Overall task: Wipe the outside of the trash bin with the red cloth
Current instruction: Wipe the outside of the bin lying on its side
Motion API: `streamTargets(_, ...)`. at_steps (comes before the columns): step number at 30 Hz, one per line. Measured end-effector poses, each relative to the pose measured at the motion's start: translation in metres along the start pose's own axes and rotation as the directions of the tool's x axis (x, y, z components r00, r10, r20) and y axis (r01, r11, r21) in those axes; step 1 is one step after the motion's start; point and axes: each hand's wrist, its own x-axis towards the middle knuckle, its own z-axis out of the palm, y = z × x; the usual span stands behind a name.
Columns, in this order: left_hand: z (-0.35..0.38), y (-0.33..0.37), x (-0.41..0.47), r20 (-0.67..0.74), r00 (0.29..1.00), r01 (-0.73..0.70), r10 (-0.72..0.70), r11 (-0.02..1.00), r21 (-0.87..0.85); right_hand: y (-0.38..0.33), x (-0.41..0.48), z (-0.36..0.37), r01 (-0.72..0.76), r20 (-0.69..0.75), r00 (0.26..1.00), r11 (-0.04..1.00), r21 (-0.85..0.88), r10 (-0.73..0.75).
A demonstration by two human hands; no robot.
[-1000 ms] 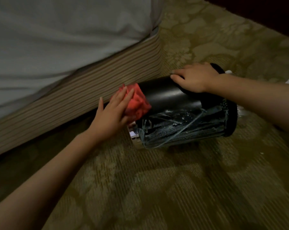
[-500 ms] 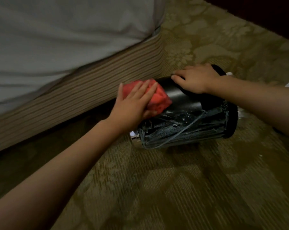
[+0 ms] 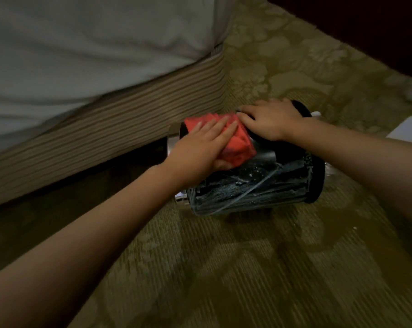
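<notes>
my left hand [image 3: 200, 147] and the red cloth [image 3: 238, 143] hid much of the trash bin [image 3: 259, 185]'s top, and dim blur kept its streaked near side unreadable. it lay on the carpet [image 3: 224, 268] just beside the bed [image 3: 129, 129]'s striped base, with a white sheet [image 3: 408, 129] cut off at the right. it was on its side, long axis left to right, black ringed end pointing right; my left fingers pressed flat on the cloth, and my right hand [image 3: 271, 119] rested spread on the bin.
</notes>
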Motion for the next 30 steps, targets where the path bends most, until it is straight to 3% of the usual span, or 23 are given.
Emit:
streamTargets(4, 0.0, -0.017, -0.019, 0.0, 0.999, -0.047, 0.047, 0.999, -0.021, 0.003, -0.001, 0.0, 0.002, -0.009, 1.0, 1.0, 0.007, -0.002)
streamTargets(8, 0.001, -0.036, -0.052, 0.004, 1.0, 0.008, -0.008, 0.999, -0.035, 0.0, 0.0, -0.001, 0.001, 0.009, 1.0, 1.0, 0.007, -0.001)
streamTargets(16, -0.007, 0.009, 0.018, 0.014, 1.0, 0.012, -0.011, 0.998, -0.054, 0.001, 0.001, -0.001, -0.025, 0.037, 0.999, 0.998, 0.05, 0.023)
streamTargets(25, -0.002, -0.035, -0.042, 0.034, 0.997, 0.072, -0.071, 0.997, -0.028, -0.001, 0.0, -0.004, -0.08, 0.037, 0.997, 0.982, 0.172, 0.075)
streamTargets(30, 0.0, 0.009, 0.006, 0.001, 0.998, 0.059, -0.059, 0.998, -0.026, -0.002, 0.009, -0.011, -0.214, 0.056, 0.976, 0.883, 0.419, 0.21)
